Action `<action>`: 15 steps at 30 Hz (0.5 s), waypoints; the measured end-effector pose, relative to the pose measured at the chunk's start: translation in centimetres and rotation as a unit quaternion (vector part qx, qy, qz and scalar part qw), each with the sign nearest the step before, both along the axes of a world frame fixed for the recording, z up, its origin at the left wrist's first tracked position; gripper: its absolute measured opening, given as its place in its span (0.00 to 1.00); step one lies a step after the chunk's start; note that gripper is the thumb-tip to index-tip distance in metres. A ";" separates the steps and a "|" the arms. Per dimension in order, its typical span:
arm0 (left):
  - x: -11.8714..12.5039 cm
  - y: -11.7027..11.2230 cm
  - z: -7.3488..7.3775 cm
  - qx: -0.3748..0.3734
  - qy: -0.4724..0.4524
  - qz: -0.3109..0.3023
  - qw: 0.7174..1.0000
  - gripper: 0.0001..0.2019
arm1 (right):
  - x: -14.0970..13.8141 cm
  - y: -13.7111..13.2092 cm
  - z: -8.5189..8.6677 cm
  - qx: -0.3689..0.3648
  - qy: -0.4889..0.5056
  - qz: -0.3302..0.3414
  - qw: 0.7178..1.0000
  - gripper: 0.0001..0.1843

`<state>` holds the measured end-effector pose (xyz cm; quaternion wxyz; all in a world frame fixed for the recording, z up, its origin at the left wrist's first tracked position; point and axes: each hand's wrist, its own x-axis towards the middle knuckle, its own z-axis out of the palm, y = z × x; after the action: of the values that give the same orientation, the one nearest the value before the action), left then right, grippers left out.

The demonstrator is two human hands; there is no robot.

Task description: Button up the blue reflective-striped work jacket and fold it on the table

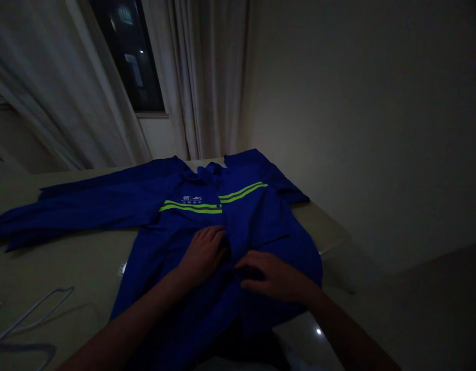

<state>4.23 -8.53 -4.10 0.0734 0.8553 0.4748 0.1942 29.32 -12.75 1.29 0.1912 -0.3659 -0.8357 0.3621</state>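
A blue long-sleeved work jacket lies front up with its collar at the far side. Yellow-green bands with a grey middle stripe cross its chest, and a small white logo sits above one of them. My left hand rests on the front, its fingers curled at the edge of the front opening; the fingertips are partly hidden. Just right of the opening is my right hand, bent low over the cloth, with a gap between thumb and fingers. Dim light hides fine detail at the fingertips.
The jacket lies on a pale table, whose right corner shows beyond it. A white wire loop, perhaps a hanger, lies at lower left. Light curtains hang behind beside a dark window. A plain wall stands at right.
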 end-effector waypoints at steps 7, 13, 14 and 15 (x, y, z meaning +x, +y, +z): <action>-0.1 -9.6 -0.2 0.031 0.098 -0.143 0.984 0.13 | 1.2 -0.5 -2.3 0.035 0.057 -0.111 0.992 0.23; 0.3 -11.3 0.2 -0.062 0.014 -0.226 0.972 0.12 | 0.4 0.5 -0.3 0.081 0.165 -0.179 0.966 0.17; 0.3 -11.6 0.9 -0.086 0.022 -0.255 0.963 0.15 | 0.2 0.3 0.0 0.066 0.156 -0.138 0.976 0.18; 0.2 -11.8 1.9 -0.118 0.036 -0.286 0.950 0.18 | 0.0 0.3 0.2 0.040 0.135 -0.078 0.987 0.20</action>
<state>4.43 -20.30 -2.25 0.2092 0.9467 0.2325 0.0773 29.35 -12.50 1.51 0.3446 -0.3696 -0.7849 0.3586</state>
